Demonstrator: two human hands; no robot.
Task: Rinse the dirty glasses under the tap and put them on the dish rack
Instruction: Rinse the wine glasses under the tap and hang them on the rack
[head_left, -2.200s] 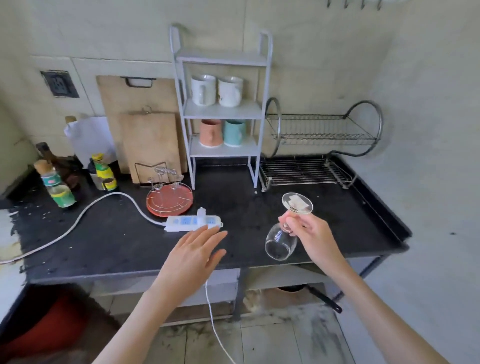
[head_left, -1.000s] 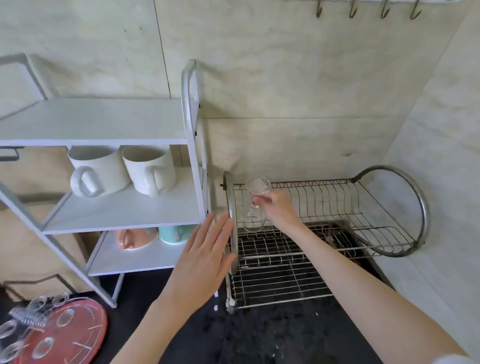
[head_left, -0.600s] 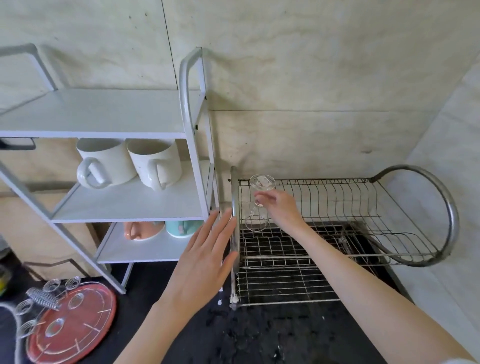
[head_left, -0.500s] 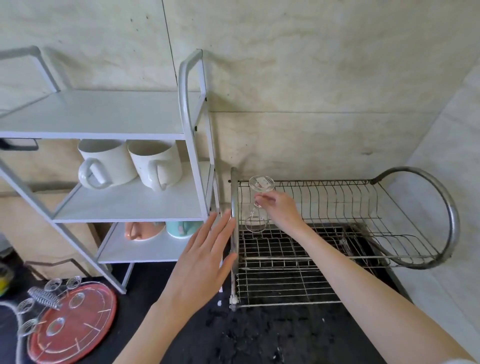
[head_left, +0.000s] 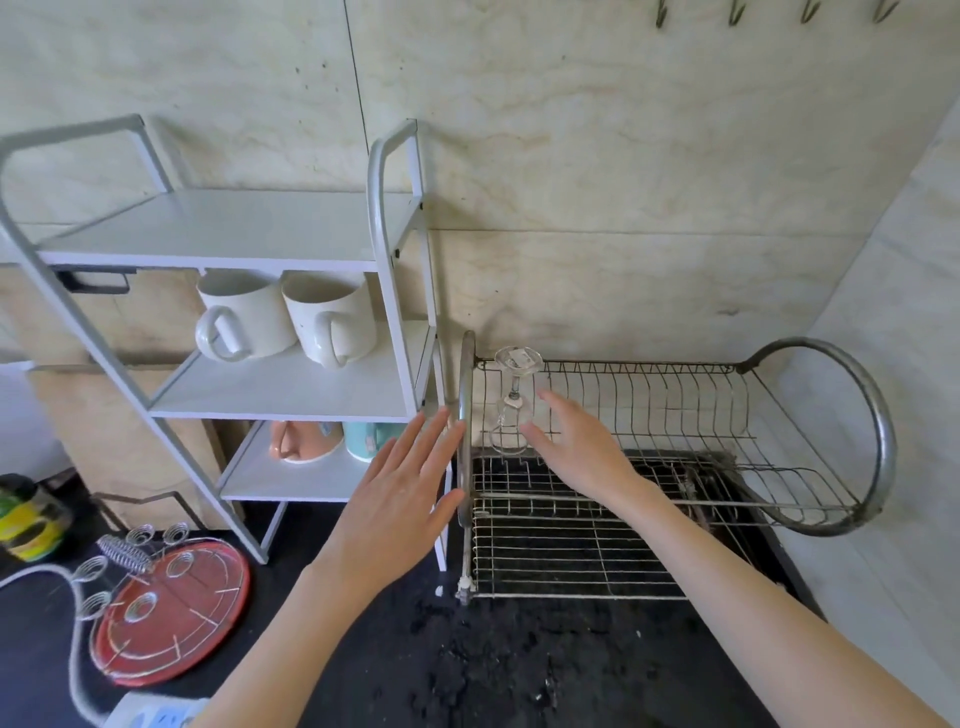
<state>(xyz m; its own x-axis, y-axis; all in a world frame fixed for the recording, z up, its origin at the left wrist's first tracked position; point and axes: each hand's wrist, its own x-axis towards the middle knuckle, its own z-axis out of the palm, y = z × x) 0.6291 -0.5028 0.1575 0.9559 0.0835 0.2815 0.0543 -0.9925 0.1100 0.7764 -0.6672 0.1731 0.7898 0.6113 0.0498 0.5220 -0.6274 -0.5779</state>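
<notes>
Hands (head_left: 400, 499) (head_left: 571, 447) both spread flat, empty; R just beside inverted glass (head_left: 511, 410) on rack (head_left: 675, 525).

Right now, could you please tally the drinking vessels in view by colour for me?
Clear wine glass, upside down on the dish rack: 1
White mugs: 2
Pink mug: 1
Teal mug: 1
Total: 5

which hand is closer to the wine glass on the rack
Right. The right hand is open just beside the upside-down wine glass, fingertips nearly touching it; the left hand hovers outside the dish rack.
</notes>
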